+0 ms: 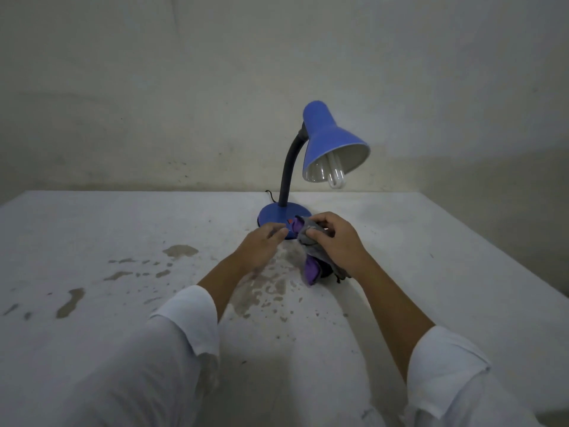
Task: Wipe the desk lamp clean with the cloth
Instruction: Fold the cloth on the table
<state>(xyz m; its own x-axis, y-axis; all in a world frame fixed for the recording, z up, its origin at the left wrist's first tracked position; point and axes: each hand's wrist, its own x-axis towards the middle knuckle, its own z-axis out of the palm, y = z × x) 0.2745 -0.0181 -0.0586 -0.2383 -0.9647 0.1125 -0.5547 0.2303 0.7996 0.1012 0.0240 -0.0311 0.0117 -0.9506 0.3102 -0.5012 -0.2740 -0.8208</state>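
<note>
A blue desk lamp stands at the back of the table. It has a cone shade, a dark bent neck and a round blue base. A white bulb shows inside the shade. My right hand grips a bunched grey and purple cloth just in front of the base. The cloth hangs down to the table. My left hand is beside it on the left, blurred, fingers reaching toward the cloth's upper end; whether it touches the cloth is unclear.
The white table has dark wet stains on the left and in front of the lamp. A grubby wall rises right behind the lamp. A black cord runs from the base toward the wall.
</note>
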